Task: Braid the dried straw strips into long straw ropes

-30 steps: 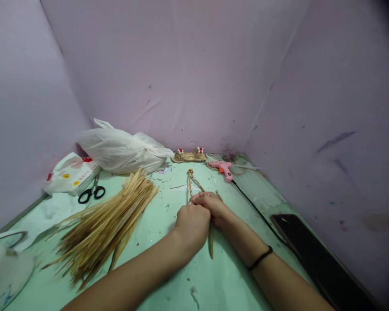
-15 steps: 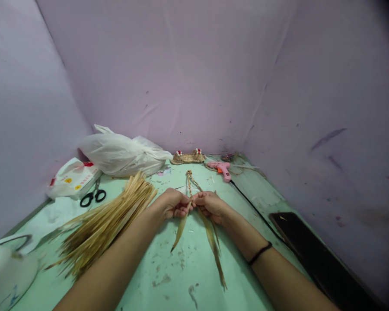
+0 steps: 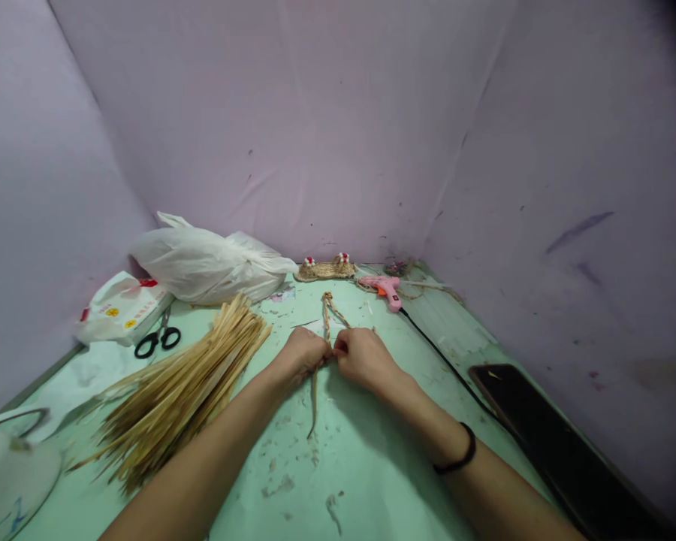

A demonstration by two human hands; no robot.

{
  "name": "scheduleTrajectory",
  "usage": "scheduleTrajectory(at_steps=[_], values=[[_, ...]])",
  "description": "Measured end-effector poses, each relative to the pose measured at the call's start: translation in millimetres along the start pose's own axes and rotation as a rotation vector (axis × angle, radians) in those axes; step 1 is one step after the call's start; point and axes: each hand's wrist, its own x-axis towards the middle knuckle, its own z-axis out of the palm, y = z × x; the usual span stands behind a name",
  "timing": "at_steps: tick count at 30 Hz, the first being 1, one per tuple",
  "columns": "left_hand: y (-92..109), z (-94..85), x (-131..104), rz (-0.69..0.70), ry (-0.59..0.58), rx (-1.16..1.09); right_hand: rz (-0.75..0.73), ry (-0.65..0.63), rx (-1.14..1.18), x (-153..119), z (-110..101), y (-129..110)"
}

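Note:
A thin braided cord (image 3: 326, 319) of straw-coloured dried leaf lies folded on the table, its loop pointing away from me. My left hand (image 3: 305, 350) is closed in a pinch on the near end of the braid, and a loose leaf strip (image 3: 314, 406) hangs below it. Right beside it my right hand (image 3: 363, 356) is closed, fingers curled towards the same end. Whatever strand lies inside the right fingers is mostly hidden by the back of the hand. To the left of my left arm rests a bundle of dried leaf strips (image 3: 185, 394).
Black-handled scissors (image 3: 158, 342), a white box (image 3: 125, 306) and a white plastic bag (image 3: 211, 263) stand at the left. A woven piece with red and white beads (image 3: 325, 270) lies at the back. A pink glue gun (image 3: 387, 290) trails its black cord near a dark slab (image 3: 546, 436).
My right hand has rolled over so its back faces up. The long leaf strips that hung under it are out of sight. The left hand's strip now hangs straighter.

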Motion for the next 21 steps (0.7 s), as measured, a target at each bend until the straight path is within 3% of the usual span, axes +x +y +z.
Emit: scheduleTrajectory(at_steps=[3,7,10,14,18,19,21], values=[[-1.9,1.2,0.2,-0.026,-0.009,-0.062,0.089,-0.011,-0.06,-8.2,-7.4,-12.1],[-7.0,-5.0,4.8,-0.081,-0.112,-0.173,0.025,-0.032,-0.082,-16.0,-7.2,-24.5],[-12.8,-12.0,10.8,-0.039,-0.2,-0.211,-0.022,-0.007,-0.065,-18.0,-3.3,-26.5],[-18.0,-20.3,17.6,0.064,-0.259,-0.218,-0.067,-0.065,0.104,-13.3,-7.9,-18.5],[-19.4,-26.2,20.8,0.102,-0.319,-0.212,0.079,0.213,0.255,-1.6,-15.0,-8.0],[-19.7,-27.0,21.2,0.101,-0.323,-0.199,0.113,0.207,0.333,1.0,-14.6,-6.8],[-20.2,-27.7,21.6,0.091,-0.322,-0.166,0.18,0.001,0.575,4.6,-10.9,-6.5]])
